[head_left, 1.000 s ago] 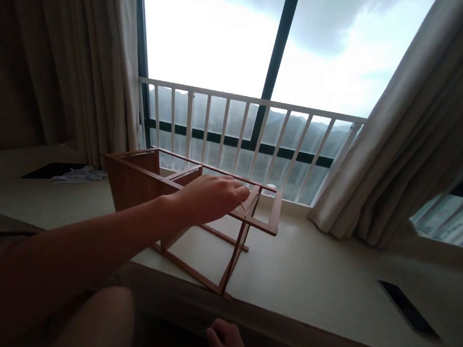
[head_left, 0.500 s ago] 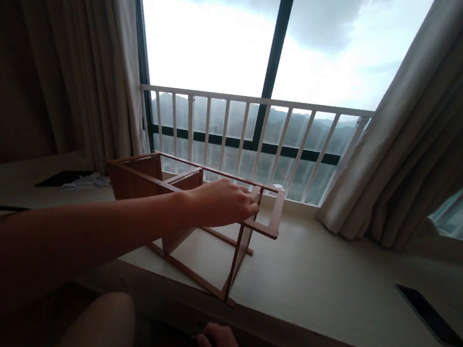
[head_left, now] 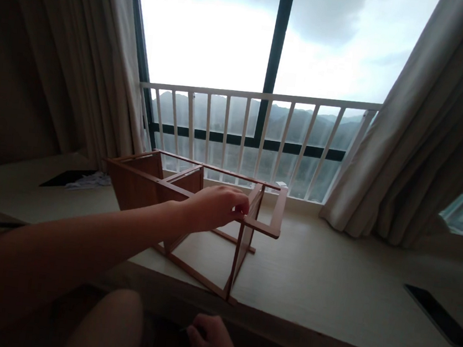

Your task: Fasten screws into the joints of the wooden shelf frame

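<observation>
A brown wooden shelf frame (head_left: 199, 270) lies on its side on the pale window ledge, with its open end rails pointing right. My left hand (head_left: 220, 203) reaches across it, its thumb and fingers pinched together against the upper front rail, close to the right-hand shelf board (head_left: 242, 253). Whatever is between those fingertips is too small to make out. Low in the view, in front of the ledge, my right hand (head_left: 214, 341) is closed. A thin tip of something pokes out to the left of its fingers; the rest is hidden.
On the right of the ledge (head_left: 307, 277) lies a dark phone-like slab (head_left: 437, 314). A dark flat thing (head_left: 61, 177) and a crumpled white cloth or bag (head_left: 91, 180) lie at the left. White railing (head_left: 323, 101) and curtains stand behind. My knee (head_left: 115, 316) is below.
My left hand has drawn slightly left along the rail, its fingers curling from spread over the rail into a pinch. My right hand has shifted a little left and up.
</observation>
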A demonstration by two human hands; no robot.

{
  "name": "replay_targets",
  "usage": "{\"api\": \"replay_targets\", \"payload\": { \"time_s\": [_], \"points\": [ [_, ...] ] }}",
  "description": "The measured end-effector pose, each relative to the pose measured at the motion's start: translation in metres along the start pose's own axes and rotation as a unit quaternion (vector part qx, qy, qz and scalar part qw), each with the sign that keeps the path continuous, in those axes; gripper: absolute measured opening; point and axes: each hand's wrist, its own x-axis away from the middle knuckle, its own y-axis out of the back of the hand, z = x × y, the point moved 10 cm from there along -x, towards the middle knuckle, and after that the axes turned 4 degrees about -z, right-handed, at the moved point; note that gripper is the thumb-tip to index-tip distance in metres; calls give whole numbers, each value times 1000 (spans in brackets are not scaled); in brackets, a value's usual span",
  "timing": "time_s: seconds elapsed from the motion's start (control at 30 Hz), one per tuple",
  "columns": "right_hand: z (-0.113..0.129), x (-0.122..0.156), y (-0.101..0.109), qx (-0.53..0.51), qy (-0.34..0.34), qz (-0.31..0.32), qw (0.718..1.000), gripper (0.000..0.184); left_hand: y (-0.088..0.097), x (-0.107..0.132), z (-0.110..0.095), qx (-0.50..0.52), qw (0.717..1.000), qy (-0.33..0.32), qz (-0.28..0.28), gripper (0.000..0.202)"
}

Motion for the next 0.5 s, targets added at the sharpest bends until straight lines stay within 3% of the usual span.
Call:
{"api": "replay_targets", "payload": {
  "time_s": [0.07,0.2,0.33,0.5],
  "points": [
    [3,-3,-3,3,4,7,1000,20,0,6,1,38,999,19,-25,7],
    [5,-6,-7,11,8,15,1000,19,-1,21,-9,58,995,-9,-81,17],
    [4,-6,-9,17,6,23,1000,19,-4,36,-6,21,992,0,-121,27],
    [5,-3,-9,21,1,28,999,18,-11,49,-1,-38,991,25,-128,41]
  ]
}}
